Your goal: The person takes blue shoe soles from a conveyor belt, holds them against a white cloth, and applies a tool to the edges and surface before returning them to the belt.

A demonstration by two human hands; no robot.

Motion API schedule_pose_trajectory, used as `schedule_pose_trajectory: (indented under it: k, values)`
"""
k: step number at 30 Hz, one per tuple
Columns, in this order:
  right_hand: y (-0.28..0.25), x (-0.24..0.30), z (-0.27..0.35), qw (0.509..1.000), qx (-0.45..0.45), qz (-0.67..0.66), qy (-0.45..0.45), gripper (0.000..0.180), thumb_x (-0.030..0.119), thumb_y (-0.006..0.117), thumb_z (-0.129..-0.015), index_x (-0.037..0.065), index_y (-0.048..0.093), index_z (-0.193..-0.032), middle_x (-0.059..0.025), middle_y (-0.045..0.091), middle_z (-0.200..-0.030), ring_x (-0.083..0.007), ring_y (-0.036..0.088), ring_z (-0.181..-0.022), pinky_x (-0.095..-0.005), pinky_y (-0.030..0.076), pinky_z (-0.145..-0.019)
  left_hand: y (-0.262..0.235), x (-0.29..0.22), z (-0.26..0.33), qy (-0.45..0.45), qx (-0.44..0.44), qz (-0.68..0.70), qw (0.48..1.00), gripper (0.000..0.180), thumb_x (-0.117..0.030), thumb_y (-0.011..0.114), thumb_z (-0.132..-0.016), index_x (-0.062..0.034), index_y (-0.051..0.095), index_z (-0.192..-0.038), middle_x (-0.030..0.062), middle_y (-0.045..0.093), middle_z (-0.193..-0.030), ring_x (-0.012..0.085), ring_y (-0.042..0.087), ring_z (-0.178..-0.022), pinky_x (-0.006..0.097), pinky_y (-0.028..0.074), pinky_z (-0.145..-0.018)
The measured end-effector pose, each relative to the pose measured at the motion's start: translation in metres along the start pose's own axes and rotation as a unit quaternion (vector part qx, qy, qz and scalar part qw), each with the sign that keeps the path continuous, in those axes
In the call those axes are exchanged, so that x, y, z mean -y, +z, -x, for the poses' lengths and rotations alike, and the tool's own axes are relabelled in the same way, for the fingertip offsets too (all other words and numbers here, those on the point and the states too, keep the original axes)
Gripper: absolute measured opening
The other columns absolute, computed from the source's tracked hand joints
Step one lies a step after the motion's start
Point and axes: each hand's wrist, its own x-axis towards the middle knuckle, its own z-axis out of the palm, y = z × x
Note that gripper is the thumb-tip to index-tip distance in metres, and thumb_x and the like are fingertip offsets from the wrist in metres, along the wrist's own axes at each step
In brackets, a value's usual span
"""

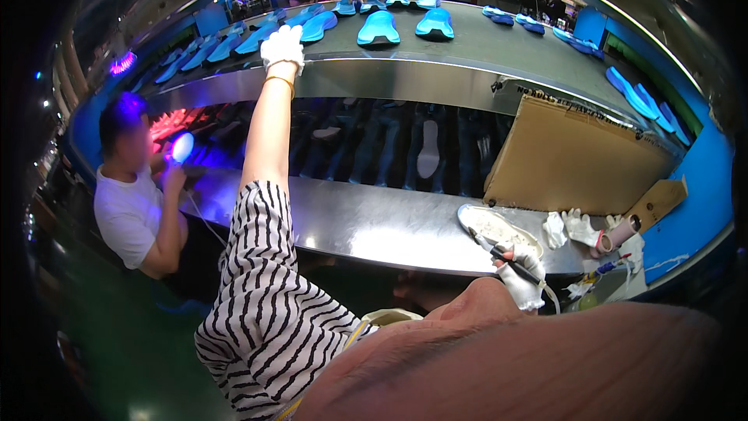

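A cardboard box screens part of the dim lower bay, its inside hidden. In front of the box, the right hand grasps a dark-handled tool at a white oval thing, kind unclear; gloves and a pinkish roll are there too. Beyond and left of the box, the left hand is among blue soles; I cannot tell whether it grips 1.

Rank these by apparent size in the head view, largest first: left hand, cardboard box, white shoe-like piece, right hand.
1. Cardboard box
2. White shoe-like piece
3. Left hand and right hand: similar; nearness makes ranking unsure.
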Motion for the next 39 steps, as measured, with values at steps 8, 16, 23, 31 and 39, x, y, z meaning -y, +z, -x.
schedule_pose_trajectory:
  k: [8,16,23,31,39]
  values:
    - [0.002,0.006,-0.017,0.983,-0.002,-0.118,0.14,0.022,-0.011,0.063,-0.074,0.001,0.059,-0.091,-0.0107,0.063,-0.095,-0.0156,0.062,-0.082,-0.0261,0.052,-0.072,0.009,-0.006,-0.024,0.015,0.002,-0.035,0.999,0.021,-0.015,0.057,-0.081,-0.0157,0.066,-0.1,0.0117,0.065,-0.092,0.0285,0.064,-0.089,0.04,0.053,-0.073]
    - [0.026,0.012,0.004,0.999,-0.012,0.02,-0.038,0.016,-0.006,0.068,-0.074,0.003,0.061,-0.085,-0.0052,0.063,-0.083,-0.0107,0.061,-0.075,-0.0247,0.051,-0.07,-0.03,-0.023,0.043,0.152,-0.173,0.416,0.88,0.02,-0.027,0.07,-0.071,-0.0108,0.068,-0.084,0.0085,0.063,-0.093,0.0261,0.058,-0.087,0.035,0.046,-0.082]
    - [0.024,0.033,0.011,1.0,-0.01,0.006,-0.019,0.014,-0.004,0.063,-0.077,0.003,0.061,-0.089,-0.0044,0.063,-0.083,-0.0094,0.06,-0.075,-0.0236,0.05,-0.07,-0.124,-0.01,0.097,0.047,-0.196,0.711,0.674,0.044,-0.038,0.048,-0.094,0.0011,0.06,-0.109,0.0096,0.062,-0.105,0.0166,0.057,-0.096,0.03,0.045,-0.087]
    - [0.015,0.026,0.018,0.994,-0.038,-0.072,0.077,0.018,-0.008,0.064,-0.075,0.002,0.061,-0.09,-0.0089,0.065,-0.092,-0.0125,0.063,-0.084,-0.0249,0.051,-0.076,-0.16,-0.065,0.149,0.071,0.193,0.889,0.409,0.044,-0.035,0.036,-0.097,-0.001,0.058,-0.081,0.0213,0.06,-0.091,0.0236,0.055,-0.069,0.03,0.047,-0.064]
    - [-0.015,0.033,0.039,0.997,-0.056,0.024,-0.056,0.015,-0.004,0.067,-0.075,0.002,0.059,-0.087,-0.006,0.064,-0.086,-0.011,0.06,-0.079,-0.0256,0.05,-0.074,-0.105,-0.165,0.308,-0.163,0.514,0.841,0.038,0.058,-0.04,0.039,-0.095,-0.0111,0.041,-0.044,0.0075,0.059,-0.059,0.0226,0.056,-0.069,0.029,0.044,-0.062]
